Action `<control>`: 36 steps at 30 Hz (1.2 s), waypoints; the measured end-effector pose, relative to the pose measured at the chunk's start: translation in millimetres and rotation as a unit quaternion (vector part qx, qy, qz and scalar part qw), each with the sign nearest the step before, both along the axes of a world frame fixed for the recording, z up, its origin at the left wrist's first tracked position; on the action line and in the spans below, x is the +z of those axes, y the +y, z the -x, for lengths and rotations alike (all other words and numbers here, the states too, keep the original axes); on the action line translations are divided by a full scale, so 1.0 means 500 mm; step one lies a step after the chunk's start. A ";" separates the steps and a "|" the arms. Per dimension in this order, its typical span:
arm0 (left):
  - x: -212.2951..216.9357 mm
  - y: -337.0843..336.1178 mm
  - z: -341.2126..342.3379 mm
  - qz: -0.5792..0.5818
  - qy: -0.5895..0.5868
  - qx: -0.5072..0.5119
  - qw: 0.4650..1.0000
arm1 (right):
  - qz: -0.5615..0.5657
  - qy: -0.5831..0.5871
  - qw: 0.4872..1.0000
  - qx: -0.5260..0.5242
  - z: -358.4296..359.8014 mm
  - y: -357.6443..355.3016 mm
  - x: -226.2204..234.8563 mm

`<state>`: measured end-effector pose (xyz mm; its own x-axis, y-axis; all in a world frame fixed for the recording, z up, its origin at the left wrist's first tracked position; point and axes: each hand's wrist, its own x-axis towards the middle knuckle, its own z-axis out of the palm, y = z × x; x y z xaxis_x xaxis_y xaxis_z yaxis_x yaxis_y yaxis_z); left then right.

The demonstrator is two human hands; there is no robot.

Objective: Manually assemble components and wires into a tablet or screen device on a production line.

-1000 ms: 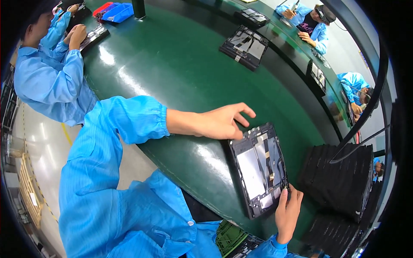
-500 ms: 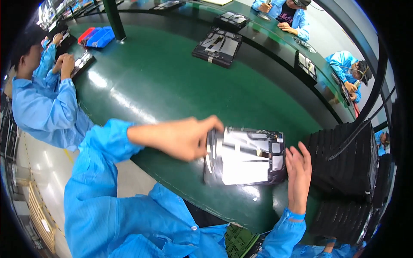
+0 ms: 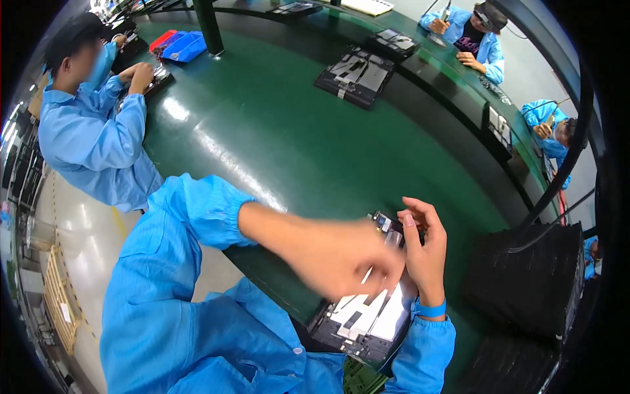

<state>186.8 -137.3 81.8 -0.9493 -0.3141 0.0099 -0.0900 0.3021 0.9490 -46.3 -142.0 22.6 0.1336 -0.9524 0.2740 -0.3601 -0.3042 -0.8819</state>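
Head view: both of the person's hands meet over an opened flat device [image 3: 367, 315] — a black-framed panel with white and silver inner parts — that sits at the near edge of the green table [image 3: 275, 138], tilted up toward the person. The left hand [image 3: 341, 256] is blurred and lies across the upper part of the device; its fingers curl down against it, though whether they actually grip it I cannot tell. The right hand [image 3: 423, 253] stands at the device's far right edge, fingers bent and pinched around the top corner, where a small dark component [image 3: 384, 222] shows — thumb and fingertips closed on that edge.

Just to the right of the device stands a stack of black trays [image 3: 525, 282]. Farther across the table lies another opened device [image 3: 357, 72] on a dark mat, well apart from the hands. At the upper left a co-worker in a blue coat [image 3: 92, 138] bends over a small tray, with red and blue bins [image 3: 177, 44] beyond. Two more people in blue [image 3: 469, 33] sit along the far right side.
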 end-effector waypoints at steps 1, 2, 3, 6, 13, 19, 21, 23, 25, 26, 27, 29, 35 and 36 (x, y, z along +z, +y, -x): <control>-0.032 -0.022 0.001 0.211 0.104 0.137 0.962 | -0.005 -0.003 1.000 0.007 0.003 0.006 -0.006; -0.063 -0.052 0.003 0.286 0.123 0.197 0.930 | -0.006 -0.019 0.999 0.026 0.009 0.014 -0.014; -0.095 -0.072 0.008 0.357 0.137 0.256 0.888 | -0.007 -0.036 0.998 0.046 0.015 0.020 -0.019; -0.176 -0.070 0.022 0.251 0.130 0.247 0.927 | 0.063 0.108 0.989 0.083 0.032 0.023 -0.002; -0.211 -0.082 0.043 0.187 0.046 0.158 0.969 | 0.075 0.165 0.980 0.085 0.053 0.029 -0.061; -0.248 -0.082 0.062 0.210 0.082 0.181 0.957 | 0.120 0.206 0.969 0.066 0.056 0.024 -0.097; -0.258 -0.082 0.058 0.220 0.126 0.203 0.946 | 0.125 0.203 0.969 0.065 0.062 0.019 -0.110; -0.251 -0.086 0.044 0.365 0.189 0.183 0.893 | 0.129 0.199 0.969 0.063 0.068 0.017 -0.121; -0.259 -0.091 0.046 0.395 0.241 0.169 0.870 | 0.157 0.163 0.972 0.069 0.070 0.017 -0.131; -0.266 -0.092 0.044 0.420 0.252 0.125 0.863 | 0.156 0.161 0.972 0.071 0.069 0.016 -0.135; -0.273 -0.093 0.044 0.442 0.262 0.080 0.854 | 0.159 0.154 0.973 0.061 0.067 0.016 -0.139; -0.287 -0.101 0.052 0.454 0.290 0.071 0.839 | 0.159 0.147 0.975 0.049 0.066 0.015 -0.143; -0.286 -0.108 0.050 0.538 0.284 0.048 0.793 | 0.129 0.186 0.973 0.038 0.068 0.014 -0.135; -0.286 -0.111 0.052 0.543 0.288 0.044 0.788 | 0.136 0.188 0.972 0.041 0.070 0.011 -0.137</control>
